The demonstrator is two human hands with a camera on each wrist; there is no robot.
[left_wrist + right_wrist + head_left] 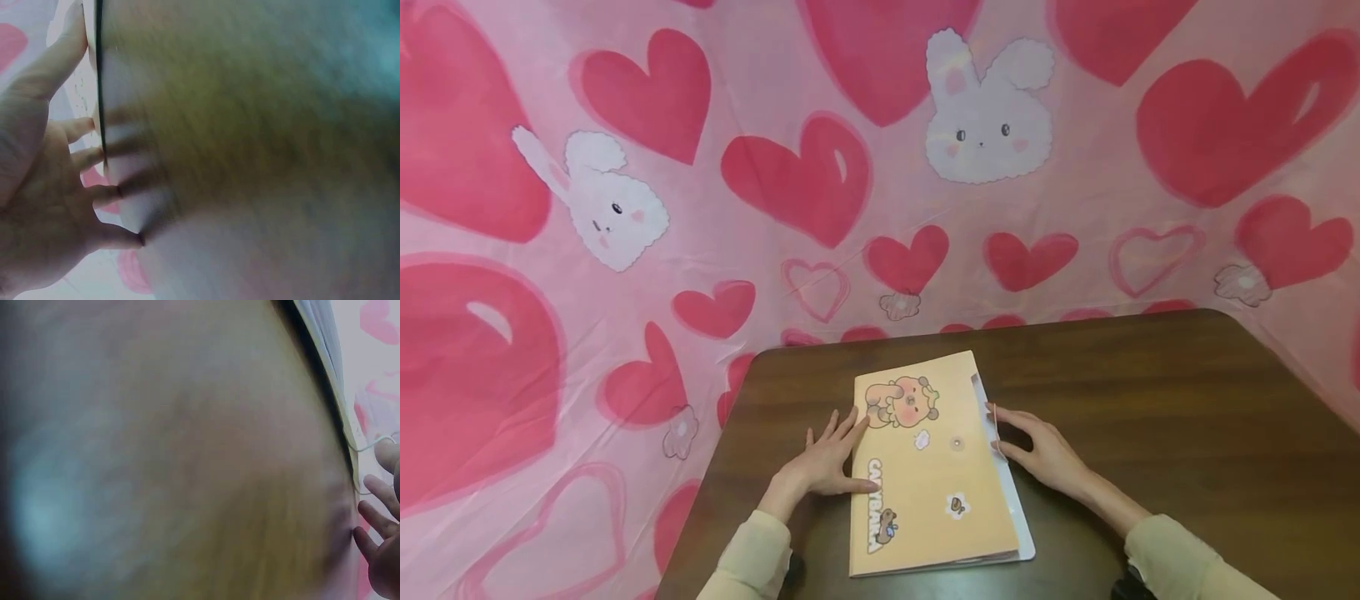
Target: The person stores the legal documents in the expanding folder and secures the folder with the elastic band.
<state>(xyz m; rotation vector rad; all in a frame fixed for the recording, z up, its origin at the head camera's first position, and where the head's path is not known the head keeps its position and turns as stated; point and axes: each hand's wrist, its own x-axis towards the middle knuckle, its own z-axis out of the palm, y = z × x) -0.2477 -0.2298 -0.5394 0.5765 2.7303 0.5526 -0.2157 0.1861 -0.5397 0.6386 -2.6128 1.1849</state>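
A yellow capybara-print file folder (917,475) lies closed on the table, its white inner edge showing along the right side. My left hand (823,458) rests at the folder's left edge, thumb and index fingertip on the cover, the other fingers spread. In the left wrist view, this hand (50,187) shows its fingers extended beside the folder edge. At the right edge, my right hand (1045,454) holds a thin elastic cord (997,429) across its parted thumb and index finger. The right wrist view shows the cord (372,445) running from the folder to the fingers.
The dark brown wooden table (1150,400) extends well to the right of the folder, with less surface to the left. Behind it hangs a pink cloth (760,83) printed with hearts and rabbits.
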